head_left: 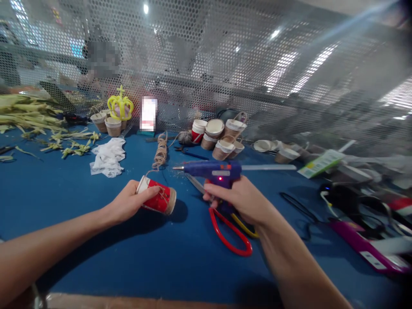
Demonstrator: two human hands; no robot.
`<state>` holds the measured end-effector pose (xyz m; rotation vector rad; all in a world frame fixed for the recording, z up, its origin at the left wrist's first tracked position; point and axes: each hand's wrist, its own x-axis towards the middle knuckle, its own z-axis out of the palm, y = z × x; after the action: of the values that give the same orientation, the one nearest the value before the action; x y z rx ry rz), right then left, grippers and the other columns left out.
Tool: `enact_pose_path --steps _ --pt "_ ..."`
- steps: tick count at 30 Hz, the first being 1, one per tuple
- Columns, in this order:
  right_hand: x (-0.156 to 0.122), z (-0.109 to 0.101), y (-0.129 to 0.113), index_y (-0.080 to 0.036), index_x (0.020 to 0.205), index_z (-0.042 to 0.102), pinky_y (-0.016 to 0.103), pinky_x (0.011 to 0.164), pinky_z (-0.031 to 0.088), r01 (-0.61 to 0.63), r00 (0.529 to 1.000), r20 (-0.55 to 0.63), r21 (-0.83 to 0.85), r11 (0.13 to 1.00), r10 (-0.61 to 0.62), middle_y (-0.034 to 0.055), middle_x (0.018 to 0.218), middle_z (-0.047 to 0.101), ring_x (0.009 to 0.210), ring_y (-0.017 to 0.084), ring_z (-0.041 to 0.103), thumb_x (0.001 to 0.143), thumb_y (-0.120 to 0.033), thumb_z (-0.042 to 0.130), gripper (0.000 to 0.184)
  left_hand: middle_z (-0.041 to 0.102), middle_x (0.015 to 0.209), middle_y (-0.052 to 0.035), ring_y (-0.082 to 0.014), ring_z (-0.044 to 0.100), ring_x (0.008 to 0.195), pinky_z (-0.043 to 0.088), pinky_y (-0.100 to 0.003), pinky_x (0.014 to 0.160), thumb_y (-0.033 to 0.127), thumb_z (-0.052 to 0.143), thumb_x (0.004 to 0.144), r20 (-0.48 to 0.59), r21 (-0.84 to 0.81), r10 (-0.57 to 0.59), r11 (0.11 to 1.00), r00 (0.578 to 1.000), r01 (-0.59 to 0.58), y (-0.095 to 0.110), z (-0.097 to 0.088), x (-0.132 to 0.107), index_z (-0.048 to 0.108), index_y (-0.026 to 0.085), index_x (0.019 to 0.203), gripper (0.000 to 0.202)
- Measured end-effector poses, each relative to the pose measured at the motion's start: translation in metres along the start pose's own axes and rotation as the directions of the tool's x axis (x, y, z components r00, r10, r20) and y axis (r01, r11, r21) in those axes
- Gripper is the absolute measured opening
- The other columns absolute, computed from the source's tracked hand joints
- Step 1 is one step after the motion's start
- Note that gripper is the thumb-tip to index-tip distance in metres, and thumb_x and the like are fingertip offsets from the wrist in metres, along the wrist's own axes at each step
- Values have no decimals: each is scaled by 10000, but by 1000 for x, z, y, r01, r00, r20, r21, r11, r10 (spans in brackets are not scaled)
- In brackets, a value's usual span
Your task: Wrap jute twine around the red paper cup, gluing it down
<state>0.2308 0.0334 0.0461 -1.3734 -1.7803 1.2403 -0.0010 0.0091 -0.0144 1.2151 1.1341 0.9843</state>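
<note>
My left hand is closed around a red paper cup lying on its side, with thin twine wound round it and its brown base facing right. My right hand grips a blue hot glue gun; its nozzle points left, above and to the right of the cup, and a red light glows on its body. Both hands hover just over the blue table. Red-handled scissors lie under my right hand.
A coil of twine and a white cloth lie behind the cup. Several paper cups cluster at the back by a perforated metal screen. Green leaf strips are at far left, cables and a purple tool at right.
</note>
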Motion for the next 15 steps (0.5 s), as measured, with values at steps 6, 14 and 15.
enact_pose_path --steps 6,14,15 --pt "-15 17 1 -132 823 621 206 418 424 27 999 37 -137 990 -22 -17 484 569 385 84 497 745 -368 552 258 417 481 49 -71 317 454 238 -188 440 419 535 702 -27 65 4 998 1000 -2 -1 -3 5 505 133 567 318" --pt "-22 22 3 -186 512 480 211 447 422 97 995 18 -427 899 -99 -32 416 518 399 102 517 741 -321 526 270 440 511 34 -78 328 472 254 -195 455 419 495 721 -11 124 7 992 1000 -6 4 -4 6 553 115 616 326" --pt "-23 23 4 -188 521 479 211 449 421 107 994 16 -435 894 -111 -34 419 517 399 102 517 744 -317 520 260 439 510 35 -78 326 472 252 -194 454 416 490 726 -9 130 9 991 1000 -8 5 -4 5 559 114 623 326"
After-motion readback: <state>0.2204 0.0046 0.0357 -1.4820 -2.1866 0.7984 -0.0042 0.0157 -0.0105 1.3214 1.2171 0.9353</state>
